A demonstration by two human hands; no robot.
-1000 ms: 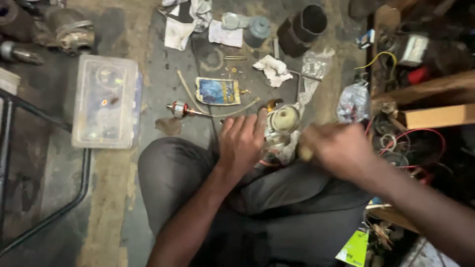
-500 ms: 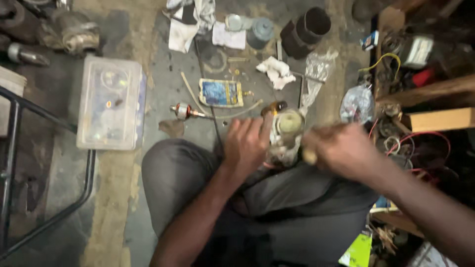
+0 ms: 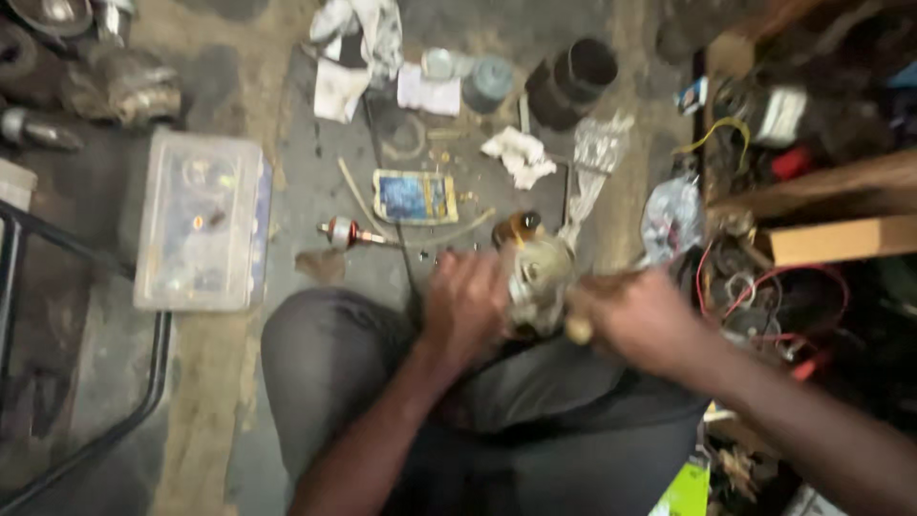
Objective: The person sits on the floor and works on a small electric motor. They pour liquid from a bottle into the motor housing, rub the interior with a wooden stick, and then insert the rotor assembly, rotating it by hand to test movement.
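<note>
A dusty concrete floor (image 3: pixel 210 401) carries a clear plastic box (image 3: pixel 202 222) at left, a blue packet (image 3: pixel 415 197) at centre, white rags (image 3: pixel 519 156) and black cylinders (image 3: pixel 570 81) above.

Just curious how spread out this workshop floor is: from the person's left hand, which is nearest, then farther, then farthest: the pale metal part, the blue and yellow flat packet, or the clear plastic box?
1. Pale round metal part, touching the left hand, on its right.
2. Blue and yellow flat packet, on the floor beyond the hand.
3. Clear plastic lidded box, far out to the left.
</note>
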